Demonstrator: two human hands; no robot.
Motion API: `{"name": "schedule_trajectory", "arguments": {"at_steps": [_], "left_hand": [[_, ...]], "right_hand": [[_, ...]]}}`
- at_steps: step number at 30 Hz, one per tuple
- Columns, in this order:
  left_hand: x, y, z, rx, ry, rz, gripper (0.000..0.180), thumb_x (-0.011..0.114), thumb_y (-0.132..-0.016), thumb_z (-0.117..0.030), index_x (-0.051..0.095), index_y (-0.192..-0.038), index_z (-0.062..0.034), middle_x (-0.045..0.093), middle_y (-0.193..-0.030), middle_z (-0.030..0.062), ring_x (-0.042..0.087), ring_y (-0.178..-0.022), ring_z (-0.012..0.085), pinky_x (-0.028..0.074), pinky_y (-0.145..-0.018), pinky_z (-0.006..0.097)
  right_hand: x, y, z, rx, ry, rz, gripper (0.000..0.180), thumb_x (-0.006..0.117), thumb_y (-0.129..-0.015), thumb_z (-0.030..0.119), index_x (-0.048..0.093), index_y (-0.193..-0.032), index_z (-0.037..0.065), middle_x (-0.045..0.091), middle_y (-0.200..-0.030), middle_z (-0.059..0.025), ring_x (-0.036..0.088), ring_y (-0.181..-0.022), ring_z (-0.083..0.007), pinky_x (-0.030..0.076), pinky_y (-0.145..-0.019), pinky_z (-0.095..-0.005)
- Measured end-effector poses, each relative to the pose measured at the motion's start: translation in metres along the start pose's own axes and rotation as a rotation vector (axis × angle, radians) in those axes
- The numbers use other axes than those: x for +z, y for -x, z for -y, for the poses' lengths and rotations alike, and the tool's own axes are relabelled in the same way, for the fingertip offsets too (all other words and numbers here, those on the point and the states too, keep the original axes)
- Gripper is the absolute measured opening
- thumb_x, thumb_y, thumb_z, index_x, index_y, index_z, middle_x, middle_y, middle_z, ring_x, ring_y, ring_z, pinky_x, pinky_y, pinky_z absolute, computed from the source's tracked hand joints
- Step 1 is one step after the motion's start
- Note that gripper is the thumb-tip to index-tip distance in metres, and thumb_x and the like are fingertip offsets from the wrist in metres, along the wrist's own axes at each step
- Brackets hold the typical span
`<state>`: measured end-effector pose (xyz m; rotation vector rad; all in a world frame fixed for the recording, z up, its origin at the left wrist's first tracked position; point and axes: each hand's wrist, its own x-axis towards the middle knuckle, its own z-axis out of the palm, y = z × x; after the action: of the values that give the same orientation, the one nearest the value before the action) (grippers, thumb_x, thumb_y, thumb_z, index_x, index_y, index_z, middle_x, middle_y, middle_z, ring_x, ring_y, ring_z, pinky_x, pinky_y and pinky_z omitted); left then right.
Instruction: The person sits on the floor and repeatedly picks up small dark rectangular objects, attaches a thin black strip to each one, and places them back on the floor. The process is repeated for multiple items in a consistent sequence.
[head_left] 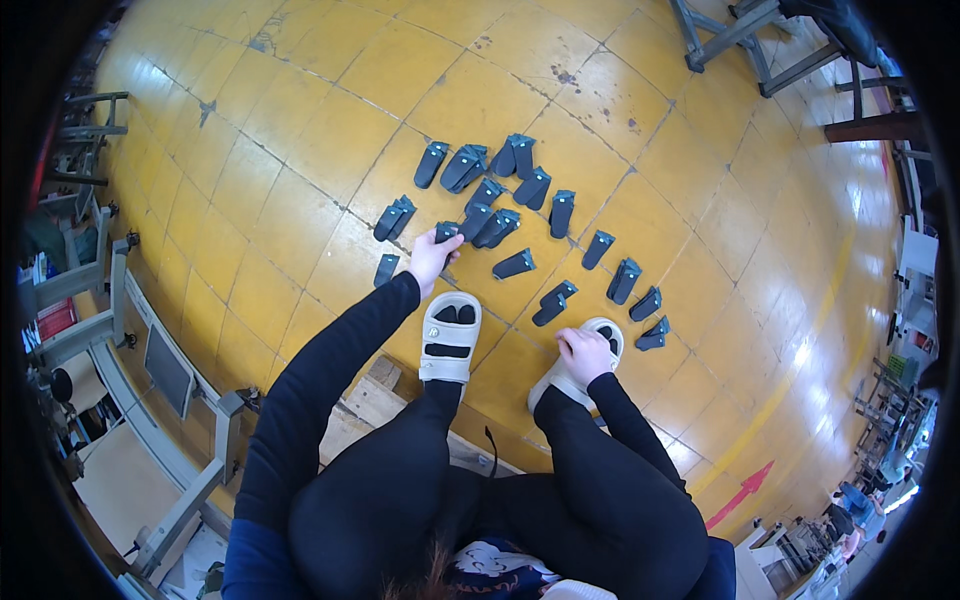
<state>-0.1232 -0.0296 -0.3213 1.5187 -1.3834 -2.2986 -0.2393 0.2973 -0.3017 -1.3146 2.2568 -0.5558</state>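
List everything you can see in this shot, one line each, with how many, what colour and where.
Dark flat parts: about twenty, dark grey to black, scattered singly and in small stacks on the floor ahead of the feet.
Tiled floor: one, yellow, stained in spots, fills most of the view.
Arrow marking: one, red, painted on the floor at lower right.
Metal frames: several, grey, along the left edge and at the top right.
Wooden piece: one, pale, under the person at lower left.
Sandals: two, white, on the person's feet.
Left hand: on a dark part at the near edge of the cluster.
Right hand: resting on the right sandal, closed.
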Motion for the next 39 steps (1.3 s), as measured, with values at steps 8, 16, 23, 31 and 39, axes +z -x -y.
{"name": "schedule_trajectory", "arguments": {"at_steps": [8, 16, 23, 31, 39], "left_hand": [[0.006, -0.027, -0.012, 0.065, -0.052, -0.018, 0.019, 0.062, -0.089, -0.009, 0.062, -0.107, -0.0021, 0.06, -0.082, -0.0004, 0.054, -0.066, 0.0069, 0.044, -0.06, 0.022], [0.009, 0.02, -0.002, 0.117, -0.052, 0.07, 0.017, 0.055, -0.093, -0.013, 0.062, -0.106, -0.0045, 0.064, -0.088, 0.0004, 0.053, -0.067, 0.0066, 0.043, -0.062, 0.021], [0.013, 0.109, 0.043, 0.463, -1.298, 0.67, 0.015, 0.058, -0.089, -0.021, 0.065, -0.094, -0.0083, 0.067, -0.081, 0.0078, 0.066, -0.076, 0.0234, 0.05, -0.07, 0.035], [0.002, 0.117, 0.067, 0.873, -1.333, 0.761, 0.013, 0.064, -0.074, -0.016, 0.059, -0.082, -0.0079, 0.062, -0.076, 0.006, 0.064, -0.078, 0.0239, 0.049, -0.073, 0.038], [0.001, 0.117, 0.073, 0.817, -1.289, 0.791, 0.016, 0.065, -0.073, -0.017, 0.06, -0.087, -0.0102, 0.062, -0.079, 0.0053, 0.063, -0.08, 0.0239, 0.047, -0.074, 0.037]], "right_hand": [[-0.001, -0.001, 0.002, -0.001, 0.0, 0.008, 0.003, 0.06, -0.08, 0.012, 0.062, -0.082, 0.01, 0.066, -0.074, -0.0067, 0.064, -0.071, -0.0254, 0.049, -0.066, -0.0387], [-0.003, 0.0, 0.001, 0.008, -0.007, 0.023, 0.005, 0.062, -0.081, 0.012, 0.063, -0.084, 0.009, 0.067, -0.077, -0.0086, 0.065, -0.073, -0.0267, 0.05, -0.066, -0.0381], [-0.053, -0.032, -0.004, -0.099, -0.032, 0.22, 0.014, 0.058, -0.084, 0.013, 0.064, -0.096, 0.011, 0.067, -0.086, -0.0106, 0.065, -0.078, -0.029, 0.053, -0.068, -0.0414], [-0.117, -0.172, 0.0, -0.175, 0.096, 0.343, 0.016, 0.055, -0.086, 0.014, 0.064, -0.098, 0.011, 0.068, -0.088, -0.0099, 0.065, -0.085, -0.0297, 0.052, -0.074, -0.0424], [-0.059, -0.284, -0.003, 0.319, -0.542, 0.153, 0.032, 0.062, -0.086, 0.022, 0.067, -0.112, 0.006, 0.069, -0.104, -0.0125, 0.064, -0.103, -0.0248, 0.047, -0.092, -0.0342]]}}
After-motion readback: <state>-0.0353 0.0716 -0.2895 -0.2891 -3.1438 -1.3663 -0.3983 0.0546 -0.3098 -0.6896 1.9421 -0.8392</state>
